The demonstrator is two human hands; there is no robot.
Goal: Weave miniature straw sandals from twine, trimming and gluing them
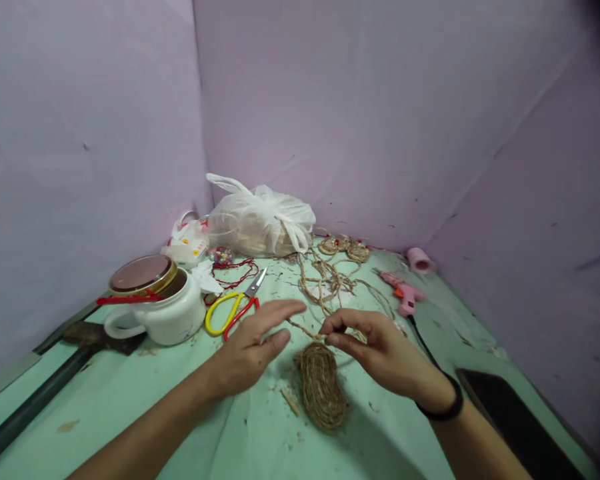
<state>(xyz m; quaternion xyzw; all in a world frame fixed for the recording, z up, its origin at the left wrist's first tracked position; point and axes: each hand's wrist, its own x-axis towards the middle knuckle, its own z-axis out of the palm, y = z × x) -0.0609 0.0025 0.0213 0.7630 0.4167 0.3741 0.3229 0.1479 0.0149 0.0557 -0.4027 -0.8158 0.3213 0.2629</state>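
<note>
as the right hand point(380, 343) pinches twine point(305, 329) beyond the coiled pad point(323, 393) on the table point(190, 413), the left hand point(253, 350) hangs half open left of the pad, apparently gripping nothing — the tangle point(323, 269) beyond the pad could snag if tugged, jerking the pinch loose.

Rope strand point(304, 329) in the right hand point(387, 350), near an oval coil point(323, 390)

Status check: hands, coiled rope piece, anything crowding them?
Left hand open; right hand pinching rope strand. Coiled rope piece on table, below hands. Scissors crowd left hand.
</note>
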